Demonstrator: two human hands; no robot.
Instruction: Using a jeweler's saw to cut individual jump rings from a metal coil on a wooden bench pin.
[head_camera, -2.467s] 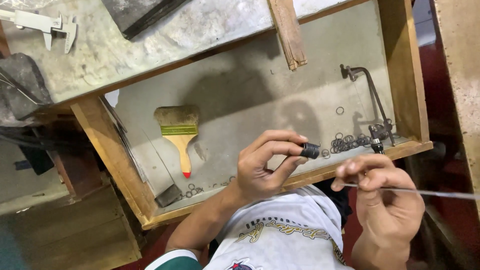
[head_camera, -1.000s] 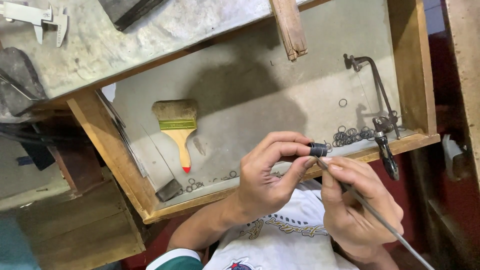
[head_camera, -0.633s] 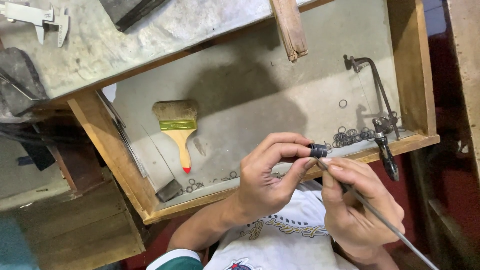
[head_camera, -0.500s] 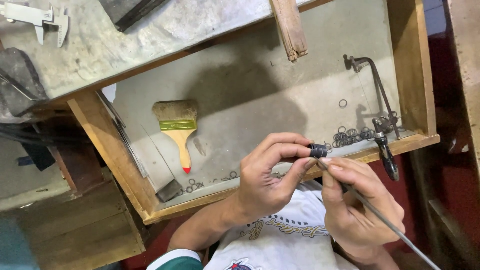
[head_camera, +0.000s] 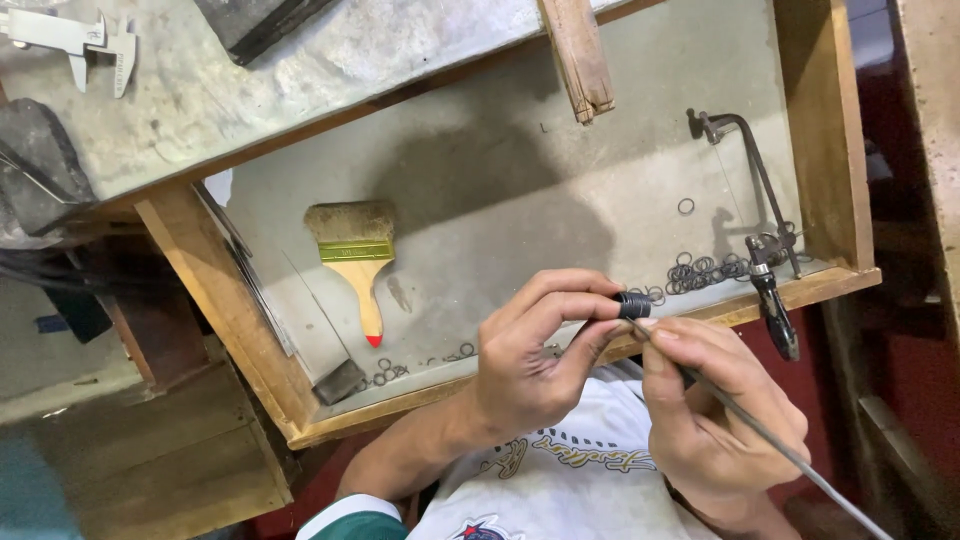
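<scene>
Over wooden drawer (head_camera: 830, 180), left hand (head_camera: 530, 360) pinching dark coil (head_camera: 632, 305), right hand (head_camera: 725, 410) gripping metal rod (head_camera: 780, 440) beside it.

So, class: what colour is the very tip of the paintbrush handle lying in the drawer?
Red: the paintbrush handle tip, clearest in the head view.

The thin metal rod (head_camera: 770, 435) runs off the bottom right corner, so its far end is unseen, and its near end is hidden under the right hand (head_camera: 715, 410). The left hand's (head_camera: 530, 355) fingertips cover part of the small dark coil (head_camera: 633, 304). The caliper (head_camera: 75, 35) at the far left is cut by the top edge. The small rings (head_camera: 700, 272) are too tiny to count.
</scene>
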